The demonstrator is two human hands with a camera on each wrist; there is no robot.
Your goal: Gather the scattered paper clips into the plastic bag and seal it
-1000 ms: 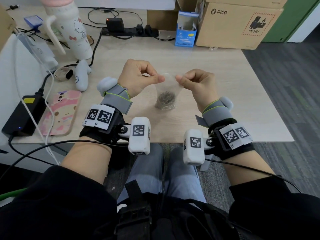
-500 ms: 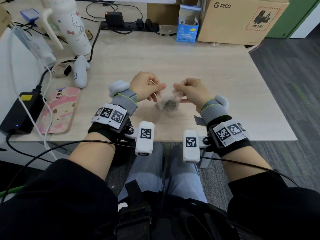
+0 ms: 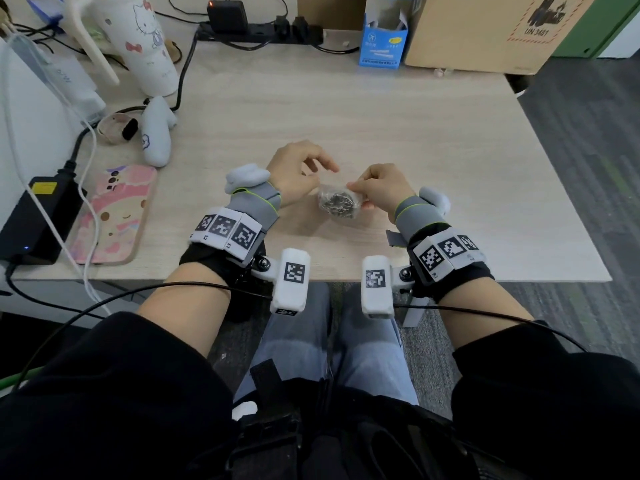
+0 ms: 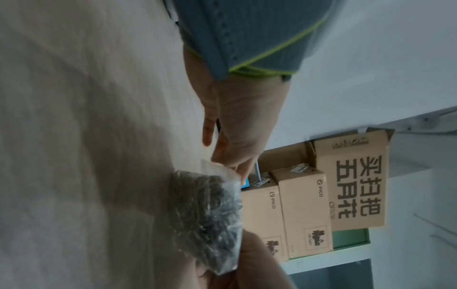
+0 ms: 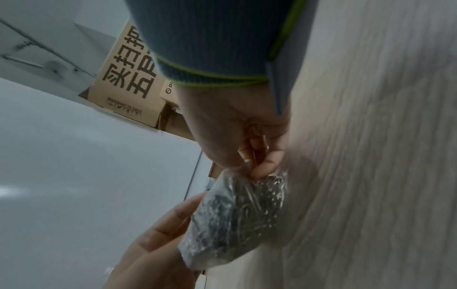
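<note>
A small clear plastic bag (image 3: 337, 204) stuffed with dark metal paper clips lies on the light wooden table (image 3: 433, 161), low in front of me. My right hand (image 3: 353, 188) pinches the bag's top edge between thumb and forefinger; the right wrist view shows the same pinch on the bag (image 5: 235, 221). My left hand (image 3: 311, 171) is just left of the bag with relaxed, spread fingers. In the left wrist view its fingertips (image 4: 230, 164) reach the bag's (image 4: 205, 215) upper corner without gripping it. Whether the bag's seal is closed cannot be made out. I see no loose clips on the table.
A pink-cased phone (image 3: 110, 216), a black power adapter (image 3: 38, 220) and a white controller (image 3: 156, 136) lie at the left. A Hello Kitty bottle (image 3: 149, 39), a power strip (image 3: 259, 29), a blue box (image 3: 384, 36) and a cardboard box (image 3: 502, 29) line the back.
Both hands came down and toward me with the bag, which was held upright and now lies on the table. My left hand has let go of the bag's top; the right still pinches it.
</note>
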